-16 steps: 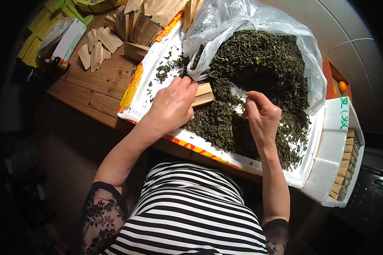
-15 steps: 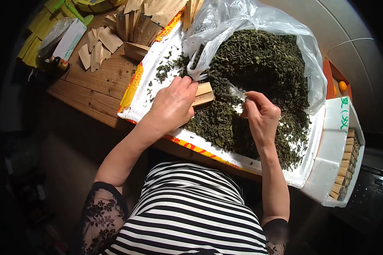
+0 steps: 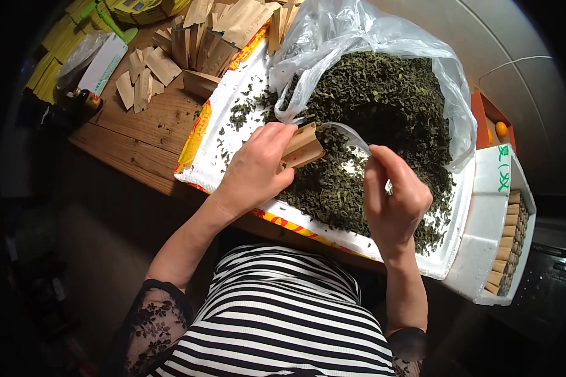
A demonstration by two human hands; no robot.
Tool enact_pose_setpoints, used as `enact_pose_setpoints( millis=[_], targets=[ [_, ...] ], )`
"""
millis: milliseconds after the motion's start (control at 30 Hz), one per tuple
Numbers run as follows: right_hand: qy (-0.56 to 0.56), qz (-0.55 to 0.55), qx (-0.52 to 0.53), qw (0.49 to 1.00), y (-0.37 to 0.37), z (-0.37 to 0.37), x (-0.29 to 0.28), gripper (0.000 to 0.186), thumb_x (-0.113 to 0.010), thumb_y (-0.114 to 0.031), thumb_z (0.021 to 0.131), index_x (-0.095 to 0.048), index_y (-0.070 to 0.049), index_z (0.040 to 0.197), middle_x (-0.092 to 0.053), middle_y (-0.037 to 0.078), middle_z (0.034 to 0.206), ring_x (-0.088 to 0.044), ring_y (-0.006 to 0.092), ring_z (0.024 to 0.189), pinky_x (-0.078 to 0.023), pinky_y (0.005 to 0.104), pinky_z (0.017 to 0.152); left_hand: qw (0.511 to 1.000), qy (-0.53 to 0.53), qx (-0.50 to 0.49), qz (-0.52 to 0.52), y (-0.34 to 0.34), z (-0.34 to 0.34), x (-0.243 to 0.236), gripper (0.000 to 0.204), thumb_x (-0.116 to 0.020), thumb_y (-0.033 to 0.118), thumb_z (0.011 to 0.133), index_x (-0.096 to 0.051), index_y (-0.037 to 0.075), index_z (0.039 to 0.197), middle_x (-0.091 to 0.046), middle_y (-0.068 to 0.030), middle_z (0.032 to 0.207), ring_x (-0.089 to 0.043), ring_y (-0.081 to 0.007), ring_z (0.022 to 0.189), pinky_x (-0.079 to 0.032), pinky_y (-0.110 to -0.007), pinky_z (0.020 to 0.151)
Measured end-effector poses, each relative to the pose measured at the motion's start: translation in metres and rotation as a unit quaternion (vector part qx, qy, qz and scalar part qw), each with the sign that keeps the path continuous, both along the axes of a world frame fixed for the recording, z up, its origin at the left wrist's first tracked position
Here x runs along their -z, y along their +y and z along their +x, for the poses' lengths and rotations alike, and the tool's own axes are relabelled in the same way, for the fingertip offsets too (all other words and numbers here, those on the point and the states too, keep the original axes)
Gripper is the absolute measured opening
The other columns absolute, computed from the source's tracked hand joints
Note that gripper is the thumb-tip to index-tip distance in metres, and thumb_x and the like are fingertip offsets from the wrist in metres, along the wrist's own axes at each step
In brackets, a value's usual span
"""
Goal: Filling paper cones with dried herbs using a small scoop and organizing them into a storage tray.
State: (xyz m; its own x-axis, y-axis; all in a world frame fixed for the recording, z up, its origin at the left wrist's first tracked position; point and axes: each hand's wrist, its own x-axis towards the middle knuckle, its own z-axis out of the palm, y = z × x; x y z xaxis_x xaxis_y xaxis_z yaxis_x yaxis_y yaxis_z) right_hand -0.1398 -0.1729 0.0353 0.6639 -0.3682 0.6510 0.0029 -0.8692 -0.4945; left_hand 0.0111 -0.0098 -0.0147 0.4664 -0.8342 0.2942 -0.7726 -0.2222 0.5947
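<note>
My left hand (image 3: 255, 168) grips a small brown paper bag (image 3: 304, 149), tilted with its mouth toward the right. In my right hand (image 3: 396, 200), the thumb and fingers pinch the end of a clear plastic spoon (image 3: 353, 133). The spoon's far end reaches to the bag's mouth; whether it carries leaves I cannot tell. Dark green dried tea leaves (image 3: 383, 85) are heaped beyond and below both hands, partly inside a clear plastic bag (image 3: 330, 34). They lie in a white foam tray (image 3: 201, 164) with yellow and red tape on its edge.
Several paper bags (image 3: 198, 44) stand at the back left, with more lying on the wooden table (image 3: 129, 141). At the right, a white foam box (image 3: 484, 220) holds rows of filled paper bags (image 3: 506, 245). Behind it an orange box (image 3: 484, 110) contains small orange fruit (image 3: 500, 129).
My right hand has moved down and slightly right. The spoon, earlier low among the leaves, now spans toward the paper bag's mouth. The paper bag has tilted up slightly in my left hand.
</note>
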Motion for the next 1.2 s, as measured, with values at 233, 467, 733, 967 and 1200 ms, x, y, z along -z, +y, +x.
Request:
enact_pose_setpoints(
  millis=[233, 467, 733, 967, 1200],
  targets=[
    [0.042, -0.083, -0.084, 0.992, 0.014, 0.002, -0.004, 0.028, -0.066, 0.012, 0.078, -0.067, 0.005, 0.104, -0.067, 0.016, 0.076, -0.065, 0.0235, 0.06, -0.05, 0.0323, 0.054, 0.997, 0.024, -0.001, -0.079, -0.003, -0.009, 0.002, 0.061, -0.068, -0.002, 0.072, -0.051, -0.004, 0.13, -0.057, -0.0195, 0.121, -0.055, -0.0364, 0.116, -0.046, -0.042, 0.101],
    [0.072, -0.147, -0.145, 0.976, 0.021, 0.008, -0.004, 0.03, -0.067, 0.011, 0.076, -0.067, 0.007, 0.106, -0.068, 0.018, 0.08, -0.063, 0.0233, 0.06, -0.048, 0.0335, 0.051, 0.992, 0.066, -0.006, -0.104, -0.002, -0.009, 0.005, 0.066, -0.072, -0.004, 0.072, -0.051, 0.001, 0.135, -0.057, -0.0167, 0.126, -0.058, -0.033, 0.116, -0.049, -0.038, 0.098],
    [0.086, -0.132, -0.146, 0.977, 0.022, 0.005, -0.001, 0.033, -0.067, 0.013, 0.076, -0.068, 0.007, 0.108, -0.069, 0.018, 0.084, -0.066, 0.0234, 0.066, -0.052, 0.0336, 0.056, 0.992, 0.072, -0.005, -0.101, 0.001, -0.01, 0.006, 0.066, -0.071, -0.005, 0.072, -0.052, 0.003, 0.135, -0.056, -0.0169, 0.127, -0.058, -0.0336, 0.118, -0.049, -0.038, 0.098],
    [0.048, -0.009, -0.02, 0.999, -0.009, -0.017, -0.011, 0.022, -0.066, 0.01, 0.085, -0.069, 0.003, 0.106, -0.071, 0.012, 0.084, -0.066, 0.0139, 0.069, -0.053, 0.0261, 0.063, 0.998, -0.03, -0.011, -0.059, 0.011, -0.003, -0.008, 0.063, -0.063, -0.007, 0.07, -0.053, 0.0, 0.132, -0.057, -0.0175, 0.124, -0.057, -0.0348, 0.117, -0.047, -0.041, 0.1],
    [0.149, 0.016, 0.05, 0.987, -0.024, -0.033, 0.022, 0.012, -0.064, 0.004, 0.086, -0.069, 0.002, 0.097, -0.068, 0.011, 0.074, -0.064, 0.0156, 0.059, -0.05, 0.028, 0.055, 0.977, -0.178, 0.01, 0.115, 0.027, 0.01, -0.011, 0.049, -0.065, -0.004, 0.07, -0.057, -0.003, 0.118, -0.058, -0.0135, 0.11, -0.056, -0.0306, 0.104, -0.049, -0.039, 0.087]
  ],
)
